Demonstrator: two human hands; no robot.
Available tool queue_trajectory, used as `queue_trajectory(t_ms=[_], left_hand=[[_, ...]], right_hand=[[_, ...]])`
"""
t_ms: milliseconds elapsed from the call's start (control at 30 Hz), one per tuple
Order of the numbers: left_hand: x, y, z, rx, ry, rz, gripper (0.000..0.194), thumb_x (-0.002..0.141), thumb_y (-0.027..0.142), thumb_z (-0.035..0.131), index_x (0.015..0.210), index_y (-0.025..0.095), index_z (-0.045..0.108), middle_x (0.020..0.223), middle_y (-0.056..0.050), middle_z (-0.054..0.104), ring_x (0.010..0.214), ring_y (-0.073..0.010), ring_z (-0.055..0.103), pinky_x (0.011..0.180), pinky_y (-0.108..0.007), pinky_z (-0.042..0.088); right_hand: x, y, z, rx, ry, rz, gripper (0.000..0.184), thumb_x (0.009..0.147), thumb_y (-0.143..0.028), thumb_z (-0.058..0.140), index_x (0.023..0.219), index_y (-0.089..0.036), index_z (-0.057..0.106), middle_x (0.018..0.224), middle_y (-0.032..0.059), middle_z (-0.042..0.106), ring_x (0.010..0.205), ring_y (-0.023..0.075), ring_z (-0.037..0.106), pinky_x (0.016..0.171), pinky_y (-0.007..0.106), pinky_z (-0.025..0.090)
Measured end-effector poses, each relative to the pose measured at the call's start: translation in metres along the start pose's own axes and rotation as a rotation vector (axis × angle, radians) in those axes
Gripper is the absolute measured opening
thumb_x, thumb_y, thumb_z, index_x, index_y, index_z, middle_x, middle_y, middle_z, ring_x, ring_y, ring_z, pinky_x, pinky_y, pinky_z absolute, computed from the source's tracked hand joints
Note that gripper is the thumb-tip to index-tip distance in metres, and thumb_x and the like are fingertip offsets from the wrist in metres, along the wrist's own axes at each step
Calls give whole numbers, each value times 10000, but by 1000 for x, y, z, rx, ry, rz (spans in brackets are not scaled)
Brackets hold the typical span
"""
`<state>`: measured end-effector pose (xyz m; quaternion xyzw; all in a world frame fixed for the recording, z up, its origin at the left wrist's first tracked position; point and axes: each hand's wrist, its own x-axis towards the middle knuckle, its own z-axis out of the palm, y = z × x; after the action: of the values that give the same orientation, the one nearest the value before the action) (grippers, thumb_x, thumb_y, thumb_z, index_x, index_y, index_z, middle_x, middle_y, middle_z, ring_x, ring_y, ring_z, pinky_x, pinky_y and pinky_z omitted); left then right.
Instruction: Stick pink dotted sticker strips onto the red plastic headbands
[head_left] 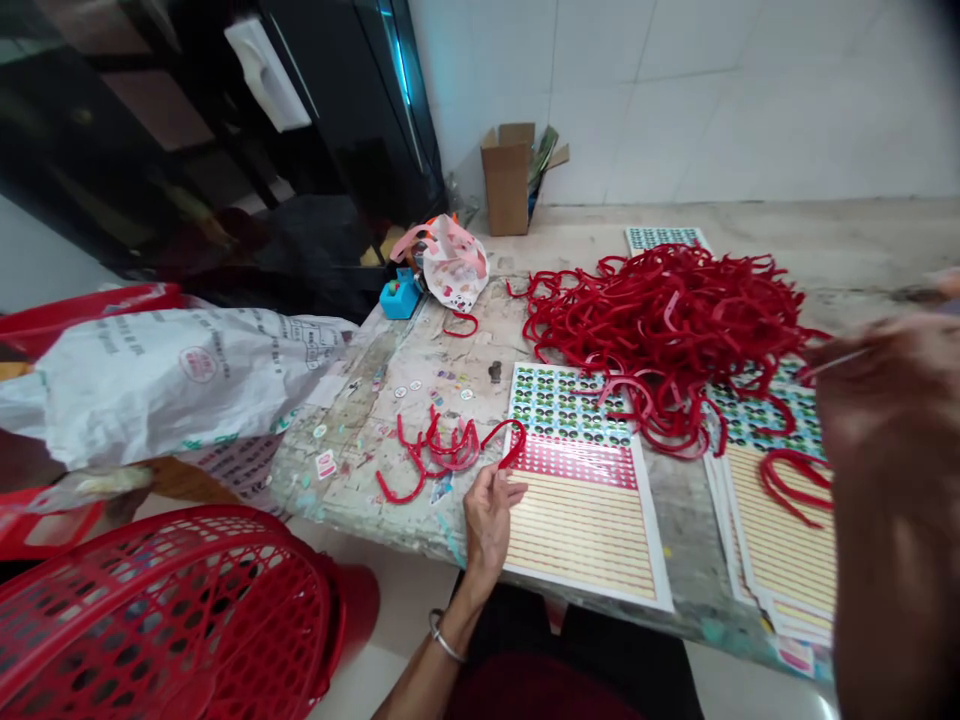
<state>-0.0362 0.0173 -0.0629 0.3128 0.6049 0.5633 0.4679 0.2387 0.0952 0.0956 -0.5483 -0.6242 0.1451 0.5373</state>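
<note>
A curved red strip (513,440) is pinched in the fingers of my left hand (489,515), above the left edge of a sticker sheet (577,530). That sheet carries rows of eye-like prints, a red band and yellow stripes. On the right, close to the camera and blurred, is my right hand (885,400), its fingers closed on a thin pale strip (840,362). Between and beyond my hands lies a big tangled heap of curved red strips (667,310). Several more red strips (450,440) lie loose to the left of my left hand.
More sticker sheets (780,530) are stacked at the right. Toward the back stand a cardboard box (506,185), a patterned bag (455,265) and a blue tape dispenser (400,298). Left of the table are a white sack (180,370) and a red plastic basket (172,610).
</note>
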Motion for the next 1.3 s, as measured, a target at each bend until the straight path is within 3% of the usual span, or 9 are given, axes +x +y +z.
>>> queue_trajectory(t_ms=[33,67,167,300,667,867,1000,1200,1300], left_hand=[[-2,7,1,0,-12,5,320,820,451,525,845,141,598,779,-67,683,651,-186,684,608,-281,556],[-5,16,2,-4,-27,12,316,830,445,517,843,141,600,797,-71,686,634,-173,674,596,-270,549],[-15,49,9,-62,-117,45,262,854,396,510,853,157,617,840,-52,680,664,-135,643,645,-241,521],[-24,81,18,-209,-276,9,214,865,335,518,855,145,617,842,-60,668,745,-146,632,730,-260,499],[-29,84,27,-237,-350,26,200,896,287,485,835,146,613,821,-50,647,785,-156,608,733,-282,479],[-28,82,27,-165,-269,42,203,884,295,508,828,140,626,806,-44,639,741,-136,590,726,-265,461],[-23,81,24,-263,-210,26,175,880,282,519,845,149,627,804,-32,642,758,-137,602,750,-273,464],[-16,89,24,-514,-245,-35,125,868,201,534,823,133,629,808,-34,659,758,-129,615,751,-276,488],[-21,91,29,-564,-288,-74,133,874,182,520,829,127,632,816,-37,662,747,-118,613,742,-261,489]], right_hand=[[-4,-3,6,107,39,30,245,864,-453,442,764,-290,594,865,32,620,861,242,573,649,384,376],[-10,-5,15,158,-48,46,120,826,-401,551,795,-289,580,797,16,584,745,199,558,617,350,375],[-32,-8,50,100,-510,-79,140,781,-345,642,804,-239,554,708,5,547,604,157,496,557,303,371],[-52,-17,78,-108,-693,-378,120,822,-292,603,786,-200,536,749,28,576,720,185,501,714,354,367],[-53,-26,78,-233,-773,-491,120,858,-291,543,802,-188,520,755,23,582,731,183,479,772,367,311],[-55,-32,82,-502,-627,-546,191,851,-366,533,769,-195,508,717,32,569,728,211,472,743,375,298],[-69,-21,77,-571,-485,-430,295,809,-470,573,764,-187,503,698,39,548,704,218,484,708,362,320],[-137,32,83,-402,-601,-174,218,848,-392,547,810,-179,570,793,77,597,780,255,528,686,375,369],[-154,31,91,-102,-525,70,245,841,-392,563,971,-190,613,968,104,618,911,276,545,767,408,403]])
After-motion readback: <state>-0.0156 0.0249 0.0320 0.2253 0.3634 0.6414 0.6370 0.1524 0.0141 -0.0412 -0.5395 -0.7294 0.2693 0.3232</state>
